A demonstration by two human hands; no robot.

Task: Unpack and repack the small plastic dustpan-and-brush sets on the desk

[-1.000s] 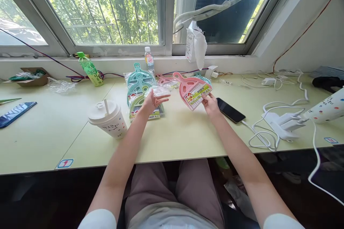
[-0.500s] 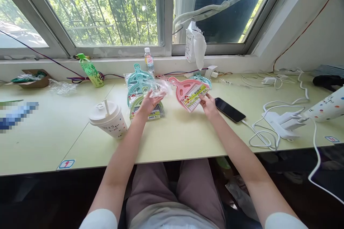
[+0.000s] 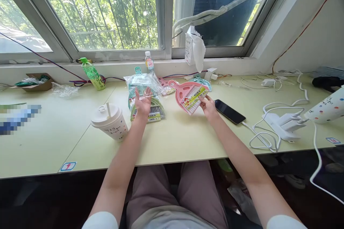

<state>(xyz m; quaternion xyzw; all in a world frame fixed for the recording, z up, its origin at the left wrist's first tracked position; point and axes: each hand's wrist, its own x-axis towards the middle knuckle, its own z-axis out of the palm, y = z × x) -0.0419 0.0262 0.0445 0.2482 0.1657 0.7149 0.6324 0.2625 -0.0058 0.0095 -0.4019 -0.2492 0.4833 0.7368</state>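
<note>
My right hand [image 3: 207, 106] grips a pink mini dustpan with a brush in it [image 3: 187, 94] by its lower right edge, thumb over the yellow-green label. The dustpan is tilted above the table, its handle pointing to the upper left. My left hand [image 3: 143, 106] is open, palm up and fingers spread. Just beyond its fingertips is a crumpled clear plastic bag [image 3: 147, 81]; whether they touch is unclear. Beneath the bag and hand lie several wrapped dustpan sets, a teal one [image 3: 132, 91] and a green one [image 3: 156, 111] among them, partly hidden.
A lidded white cup [image 3: 110, 123] stands left of my left forearm. A phone [image 3: 230, 111] with a white cable lies right of my right hand, near a power strip [image 3: 281, 127]. Behind are a green bottle [image 3: 92, 75], a clear bottle [image 3: 149, 63] and another pink set [image 3: 168, 87].
My left hand has let go of the clear plastic bag, spread its fingers and drawn slightly left. The bag now spreads over the wrapped dustpans. My right hand stays almost still with the pink dustpan.
</note>
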